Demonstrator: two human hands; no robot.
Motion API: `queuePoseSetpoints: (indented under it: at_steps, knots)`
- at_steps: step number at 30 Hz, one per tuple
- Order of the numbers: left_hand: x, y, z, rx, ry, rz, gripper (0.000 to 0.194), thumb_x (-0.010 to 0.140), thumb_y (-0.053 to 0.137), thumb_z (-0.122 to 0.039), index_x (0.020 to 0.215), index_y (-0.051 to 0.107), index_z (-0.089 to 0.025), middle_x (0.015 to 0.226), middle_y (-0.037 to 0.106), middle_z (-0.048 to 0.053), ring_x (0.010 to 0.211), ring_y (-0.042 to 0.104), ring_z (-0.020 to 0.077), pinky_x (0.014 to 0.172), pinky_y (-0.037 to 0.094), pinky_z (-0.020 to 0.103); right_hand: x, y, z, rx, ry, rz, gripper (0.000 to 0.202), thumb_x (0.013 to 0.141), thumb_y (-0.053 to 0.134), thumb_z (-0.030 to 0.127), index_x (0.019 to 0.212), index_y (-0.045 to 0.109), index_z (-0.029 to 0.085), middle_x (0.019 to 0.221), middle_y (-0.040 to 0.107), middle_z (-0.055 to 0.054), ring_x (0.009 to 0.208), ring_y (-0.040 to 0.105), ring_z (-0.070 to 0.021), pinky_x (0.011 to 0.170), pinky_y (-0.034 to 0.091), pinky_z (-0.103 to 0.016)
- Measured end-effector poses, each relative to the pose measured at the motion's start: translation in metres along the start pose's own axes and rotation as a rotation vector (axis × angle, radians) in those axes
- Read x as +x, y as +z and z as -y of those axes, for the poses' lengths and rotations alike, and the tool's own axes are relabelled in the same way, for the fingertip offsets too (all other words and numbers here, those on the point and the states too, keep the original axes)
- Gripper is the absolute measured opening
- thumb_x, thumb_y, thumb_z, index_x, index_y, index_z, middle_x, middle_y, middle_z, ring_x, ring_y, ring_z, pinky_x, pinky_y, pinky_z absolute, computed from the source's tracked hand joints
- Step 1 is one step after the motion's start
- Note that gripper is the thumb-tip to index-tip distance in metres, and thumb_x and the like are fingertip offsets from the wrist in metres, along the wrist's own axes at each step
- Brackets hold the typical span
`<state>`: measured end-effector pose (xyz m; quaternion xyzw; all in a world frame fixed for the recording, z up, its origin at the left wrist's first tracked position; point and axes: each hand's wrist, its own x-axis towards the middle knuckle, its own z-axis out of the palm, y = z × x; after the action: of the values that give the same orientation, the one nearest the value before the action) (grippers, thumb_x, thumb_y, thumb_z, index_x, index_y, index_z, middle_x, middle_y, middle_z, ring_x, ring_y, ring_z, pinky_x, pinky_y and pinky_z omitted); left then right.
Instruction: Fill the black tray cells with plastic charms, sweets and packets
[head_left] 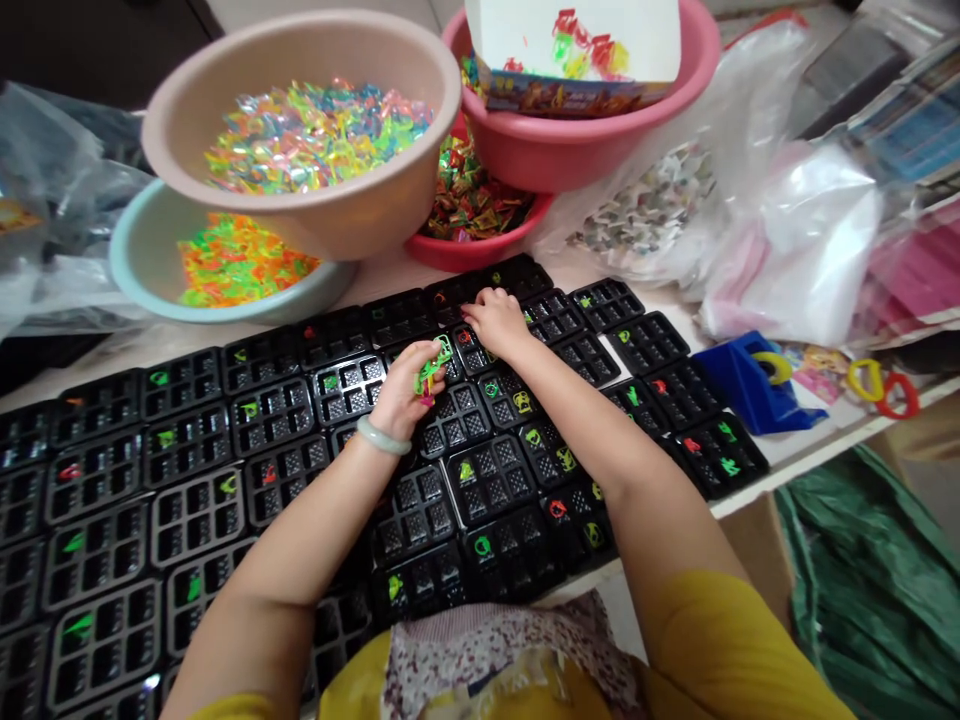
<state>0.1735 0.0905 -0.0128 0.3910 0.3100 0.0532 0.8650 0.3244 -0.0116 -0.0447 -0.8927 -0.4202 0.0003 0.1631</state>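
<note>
Desk, white-topped and straight-edged, packed with black rectangular plastic trays laid side by side! Over on the right sit a blue plastic tape dispenser and red-and-yellow plastic scissor handles, with crumpled green plastic sheeting below the edge. Harder to follow: trays run out of view at the left, forearms cover others, and whatever the right hand has under its bunched fingertips, over a back tray, I cannot tell. The left hand is clearer, curled around small green, yellow and pink plastic pieces above the middle trays. Containers now: many trays carry coloured shapes in their compartments. Behind, a round beige plastic bowl of translucent multicoloured pieces overlaps a round pale-blue plastic bowl of orange-and-green ones; a round pink plastic bowl bears an open white cardboard box, partly covering a round red plastic bowl.
</note>
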Motion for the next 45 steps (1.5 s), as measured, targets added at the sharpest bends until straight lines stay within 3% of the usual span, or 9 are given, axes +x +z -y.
queuePoseSetpoints:
  at_steps: [16, 19, 23, 27, 30, 34, 38, 42, 45]
  knots:
    - [0.003, 0.000, 0.003, 0.017, -0.008, -0.014, 0.033, 0.060, 0.077, -0.024, 0.079, 0.051, -0.017, 0.060, 0.050, -0.007, 0.043, 0.047, 0.0040, 0.033, 0.025, 0.013, 0.012, -0.007, 0.003, 0.083, 0.106, -0.013, 0.015, 0.088, 0.059, 0.023, 0.093, 0.072, 0.016, 0.104, 0.064, -0.013, 0.103, 0.054, -0.0274, 0.088, 0.041, -0.041]
    - [0.003, 0.002, 0.000, 0.029, 0.009, -0.022, 0.034, 0.060, 0.078, -0.025, 0.079, 0.051, -0.017, 0.060, 0.050, -0.007, 0.042, 0.046, 0.0037, 0.033, 0.026, 0.012, 0.000, -0.013, 0.014, 0.408, 0.126, -0.034, 0.012, 0.086, 0.061, 0.025, 0.087, 0.070, 0.016, 0.094, 0.065, -0.008, 0.091, 0.058, -0.0205, 0.084, 0.044, -0.035]
    - [0.009, 0.016, 0.001, 0.070, 0.010, 0.003, 0.034, 0.058, 0.079, -0.026, 0.077, 0.051, -0.017, 0.055, 0.048, -0.008, 0.041, 0.046, 0.0039, 0.033, 0.026, 0.012, -0.031, -0.020, 0.024, 0.992, 0.167, 0.079, 0.014, 0.075, 0.069, 0.026, 0.084, 0.063, 0.017, 0.076, 0.064, 0.002, 0.069, 0.058, -0.0123, 0.068, 0.047, -0.026]
    - [0.015, 0.039, 0.010, 0.073, -0.030, 0.064, 0.032, 0.056, 0.077, -0.021, 0.079, 0.056, -0.015, 0.057, 0.051, -0.006, 0.040, 0.045, 0.0033, 0.033, 0.026, 0.012, -0.049, -0.025, 0.006, 1.209, 0.318, 0.031, 0.008, 0.075, 0.065, 0.024, 0.078, 0.059, 0.019, 0.067, 0.060, 0.005, 0.060, 0.056, -0.0103, 0.061, 0.047, -0.025]
    - [0.019, 0.052, 0.015, 0.066, -0.048, 0.063, 0.029, 0.056, 0.075, -0.017, 0.080, 0.058, -0.014, 0.058, 0.053, -0.005, 0.040, 0.045, 0.0033, 0.033, 0.025, 0.013, -0.044, -0.031, -0.026, 1.129, 0.412, -0.073, 0.008, 0.079, 0.061, 0.027, 0.079, 0.060, 0.019, 0.069, 0.063, 0.004, 0.061, 0.058, -0.0119, 0.062, 0.049, -0.026]
    - [0.023, 0.058, 0.015, 0.075, -0.052, 0.066, 0.030, 0.056, 0.076, -0.019, 0.081, 0.059, -0.013, 0.059, 0.053, -0.005, 0.041, 0.045, 0.0033, 0.033, 0.026, 0.012, -0.016, -0.037, -0.071, 0.599, 0.393, -0.275, 0.010, 0.081, 0.060, 0.021, 0.086, 0.068, 0.019, 0.086, 0.070, -0.001, 0.083, 0.064, -0.0172, 0.083, 0.049, -0.033]
    - [0.023, 0.059, 0.013, 0.083, -0.041, 0.059, 0.030, 0.055, 0.076, -0.020, 0.077, 0.058, -0.013, 0.058, 0.052, -0.005, 0.041, 0.044, 0.0030, 0.033, 0.024, 0.012, 0.016, -0.037, -0.098, 0.288, 0.430, -0.165, 0.017, 0.079, 0.063, 0.018, 0.092, 0.072, 0.021, 0.093, 0.072, -0.003, 0.093, 0.064, -0.0220, 0.087, 0.048, -0.036]
    - [0.024, 0.061, 0.013, 0.106, -0.031, 0.056, 0.032, 0.053, 0.078, -0.023, 0.075, 0.057, -0.013, 0.060, 0.054, -0.004, 0.041, 0.045, 0.0030, 0.033, 0.025, 0.012, 0.015, -0.044, -0.095, 0.295, 0.393, -0.175, 0.020, 0.078, 0.064, 0.018, 0.096, 0.072, 0.018, 0.104, 0.070, -0.008, 0.100, 0.062, -0.0245, 0.093, 0.046, -0.039]
    - [0.026, 0.065, 0.019, 0.116, -0.036, 0.083, 0.033, 0.053, 0.079, -0.025, 0.076, 0.057, -0.014, 0.060, 0.055, -0.004, 0.041, 0.045, 0.0033, 0.033, 0.025, 0.012, -0.016, -0.052, -0.071, 0.596, 0.319, -0.149, 0.017, 0.082, 0.061, 0.028, 0.089, 0.071, 0.016, 0.090, 0.070, -0.005, 0.086, 0.064, -0.0190, 0.086, 0.049, -0.036]
